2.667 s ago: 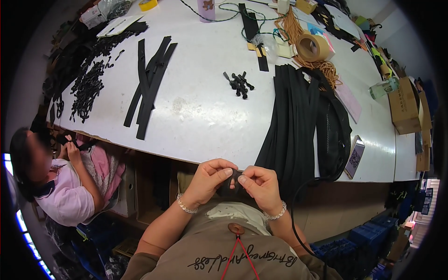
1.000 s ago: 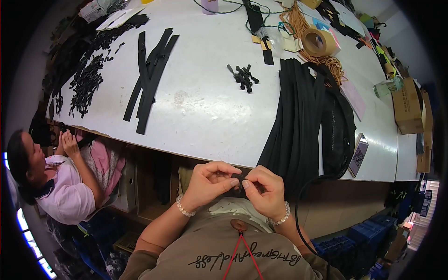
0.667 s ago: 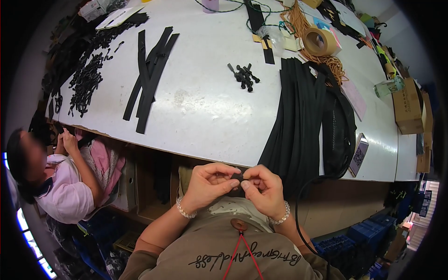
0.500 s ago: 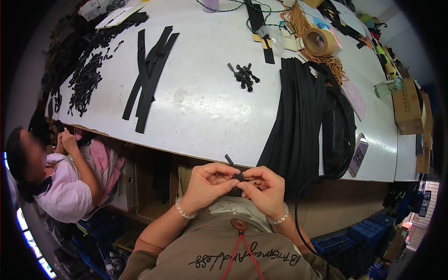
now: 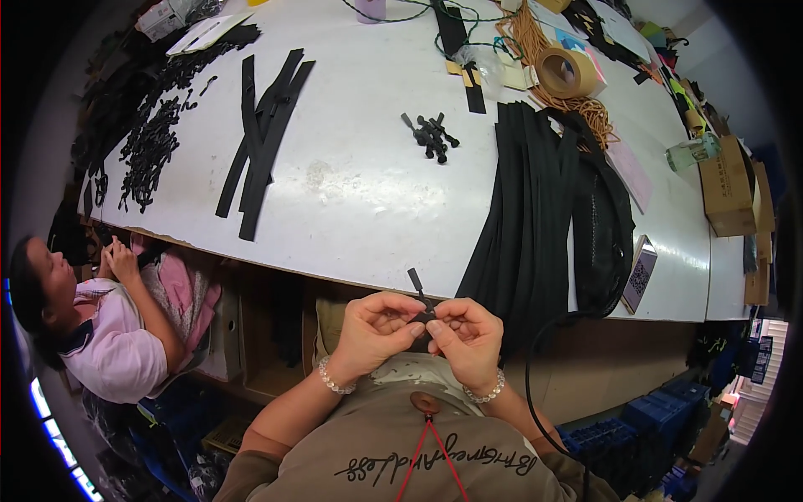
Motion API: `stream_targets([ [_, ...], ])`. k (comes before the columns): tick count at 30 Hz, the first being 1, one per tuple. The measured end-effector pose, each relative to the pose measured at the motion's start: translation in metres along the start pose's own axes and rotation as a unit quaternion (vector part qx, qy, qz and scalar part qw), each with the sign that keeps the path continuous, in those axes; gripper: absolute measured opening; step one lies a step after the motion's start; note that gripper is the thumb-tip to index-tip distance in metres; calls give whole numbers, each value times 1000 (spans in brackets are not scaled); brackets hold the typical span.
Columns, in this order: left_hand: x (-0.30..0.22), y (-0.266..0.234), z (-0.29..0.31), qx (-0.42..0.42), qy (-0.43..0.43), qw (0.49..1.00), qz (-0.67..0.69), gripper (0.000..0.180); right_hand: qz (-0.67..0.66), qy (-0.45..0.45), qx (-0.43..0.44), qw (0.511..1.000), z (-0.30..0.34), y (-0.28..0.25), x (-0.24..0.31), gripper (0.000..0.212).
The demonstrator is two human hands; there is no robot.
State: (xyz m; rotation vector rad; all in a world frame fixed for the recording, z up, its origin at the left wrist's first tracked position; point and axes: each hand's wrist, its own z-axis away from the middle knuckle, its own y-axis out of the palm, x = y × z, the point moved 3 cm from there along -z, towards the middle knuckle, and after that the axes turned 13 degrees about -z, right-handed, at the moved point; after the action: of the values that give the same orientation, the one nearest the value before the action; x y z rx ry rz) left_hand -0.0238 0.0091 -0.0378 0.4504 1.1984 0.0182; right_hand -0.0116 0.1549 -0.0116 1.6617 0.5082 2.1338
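In front of my body, just off the table's near edge, my left hand (image 5: 378,325) and my right hand (image 5: 464,335) are pinched together on a small black piece that looks like a zipper pull (image 5: 416,280). Its thin, flat-ended tab sticks up past the fingertips; the fingers partly hide the rest. More small black pulls (image 5: 431,138) lie in a little heap on the white table (image 5: 368,217). To the right of that heap, long black zipper strips (image 5: 523,209) hang over the near edge.
Far left are a pile of black pulls (image 5: 150,155) and crossed black strips (image 5: 266,138). On the right lie a black bag (image 5: 604,226), a phone (image 5: 640,274), a tape roll (image 5: 567,72) and cardboard boxes (image 5: 728,186). A co-worker (image 5: 117,335) sits at left. A black cable (image 5: 530,376) runs by my right arm.
The tab of the black pull now stands higher and more visible above my fingers. Both hands stay pinched together in nearly the same place. The view has shifted slightly.
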Motion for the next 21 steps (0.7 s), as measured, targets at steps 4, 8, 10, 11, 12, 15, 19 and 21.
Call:
stream_targets([
  [4,3,-1,-2,4,1,1000,15,25,-20,3,-6,1000,-1,-1,-3,11],
  [8,-10,4,-6,13,44,999,5,23,8,-4,-6,1000,-3,-1,-1,11],
  [10,-18,3,-9,56,114,988,-87,22,62,-46,18,997,-6,-1,3,11],
  [11,-19,1,-9,56,118,988,-87,22,63,-48,20,997,-6,0,4,11],
  [12,-16,0,-8,55,90,991,-78,21,48,-27,16,998,-5,0,4,11],
  [15,-10,-2,-9,34,44,998,-40,19,21,7,21,1000,-8,-2,1,10],
  [19,-7,0,-11,3,21,1000,7,16,43,14,28,999,-11,-4,-1,5],
  [21,-9,0,-13,4,26,1000,-14,16,58,8,34,998,-12,-3,4,2],
])
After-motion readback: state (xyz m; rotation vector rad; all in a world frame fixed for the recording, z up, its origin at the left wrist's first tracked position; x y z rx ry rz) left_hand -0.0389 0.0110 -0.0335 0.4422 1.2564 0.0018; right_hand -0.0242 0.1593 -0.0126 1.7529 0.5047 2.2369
